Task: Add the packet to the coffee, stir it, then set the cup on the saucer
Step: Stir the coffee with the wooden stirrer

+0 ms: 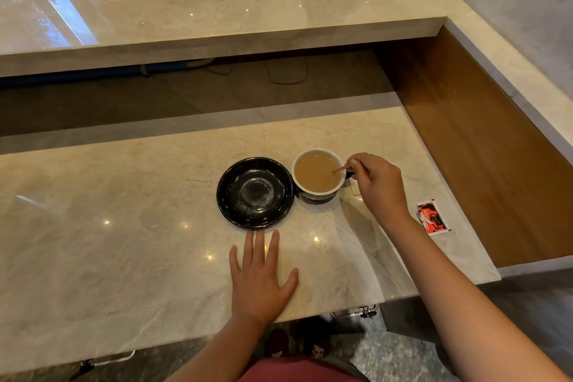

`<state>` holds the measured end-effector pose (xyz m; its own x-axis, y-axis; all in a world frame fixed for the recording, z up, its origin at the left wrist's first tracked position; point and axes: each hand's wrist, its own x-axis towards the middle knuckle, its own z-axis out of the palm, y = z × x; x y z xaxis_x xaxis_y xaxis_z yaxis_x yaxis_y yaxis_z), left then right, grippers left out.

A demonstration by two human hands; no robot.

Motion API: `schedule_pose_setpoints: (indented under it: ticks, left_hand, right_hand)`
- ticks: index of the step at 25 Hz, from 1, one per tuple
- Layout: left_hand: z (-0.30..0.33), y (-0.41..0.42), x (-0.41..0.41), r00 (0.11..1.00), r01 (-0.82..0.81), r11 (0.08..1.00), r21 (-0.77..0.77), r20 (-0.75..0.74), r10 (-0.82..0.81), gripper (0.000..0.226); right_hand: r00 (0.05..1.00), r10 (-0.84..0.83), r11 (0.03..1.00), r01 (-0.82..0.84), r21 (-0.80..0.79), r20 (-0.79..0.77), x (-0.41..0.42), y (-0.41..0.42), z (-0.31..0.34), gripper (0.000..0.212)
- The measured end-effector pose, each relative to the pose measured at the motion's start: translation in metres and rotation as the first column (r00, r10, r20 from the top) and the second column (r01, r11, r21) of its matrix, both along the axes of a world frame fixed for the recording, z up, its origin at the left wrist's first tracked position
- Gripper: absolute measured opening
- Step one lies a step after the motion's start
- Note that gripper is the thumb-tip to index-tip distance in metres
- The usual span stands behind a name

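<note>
A white cup [319,194] of light brown coffee stands on the marble counter, touching the right side of an empty black saucer [255,193]. My right hand [379,184] pinches a thin wooden stirrer [340,169] whose tip dips into the coffee at the cup's right side. My left hand [260,276] lies flat on the counter, fingers spread, just in front of the saucer and holding nothing. A red and white packet [432,217] lies on the counter to the right of my right wrist.
The marble counter [124,242] ends at a wooden side wall [483,146] on the right. A higher marble shelf [217,9] runs across the back, with a dark gap and cables [285,77] beneath it. The floor shows below the counter's near edge.
</note>
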<state>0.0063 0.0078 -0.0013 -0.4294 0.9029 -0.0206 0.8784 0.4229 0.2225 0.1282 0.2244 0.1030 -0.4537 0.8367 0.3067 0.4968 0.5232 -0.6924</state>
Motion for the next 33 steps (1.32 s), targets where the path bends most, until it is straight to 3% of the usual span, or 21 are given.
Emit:
schedule_pose_setpoints:
  ticks: [7,11,16,21,24,33]
  left_hand:
    - [0.000,0.000,0.001,1.000,0.002,1.000,0.000,0.002,-0.002,0.073]
    - [-0.001,0.001,0.000,1.000,-0.001,1.000,0.005,-0.001,0.001,0.073]
    - [-0.001,0.000,0.000,1.000,0.002,1.000,0.009,-0.004,-0.002,0.073]
    - [-0.001,0.000,0.000,1.000,0.001,1.000,0.010,-0.005,-0.001,0.074]
    - [-0.002,0.000,0.000,1.000,0.002,1.000,0.013,-0.006,-0.002,0.074]
    - [-0.003,-0.001,0.000,1.000,0.005,1.000,0.030,-0.008,-0.005,0.074]
  right_hand:
    - [0.991,-0.022,0.970,-0.011,-0.244,-0.131,-0.009,-0.009,-0.006,0.017]
    - [0.979,-0.076,0.955,0.017,-0.298,-0.189,-0.025,-0.011,-0.004,0.017]
    - [0.977,-0.097,0.973,0.053,-0.225,-0.189,-0.029,-0.004,-0.001,0.018]
    - [0.997,-0.072,0.997,0.072,-0.018,-0.030,-0.014,0.001,-0.002,0.018]
    - [0.997,-0.077,0.997,0.077,0.000,0.032,-0.007,-0.004,0.002,0.018]
    - [0.958,-0.231,0.935,0.170,-0.311,-0.170,0.013,-0.008,0.008,0.021]
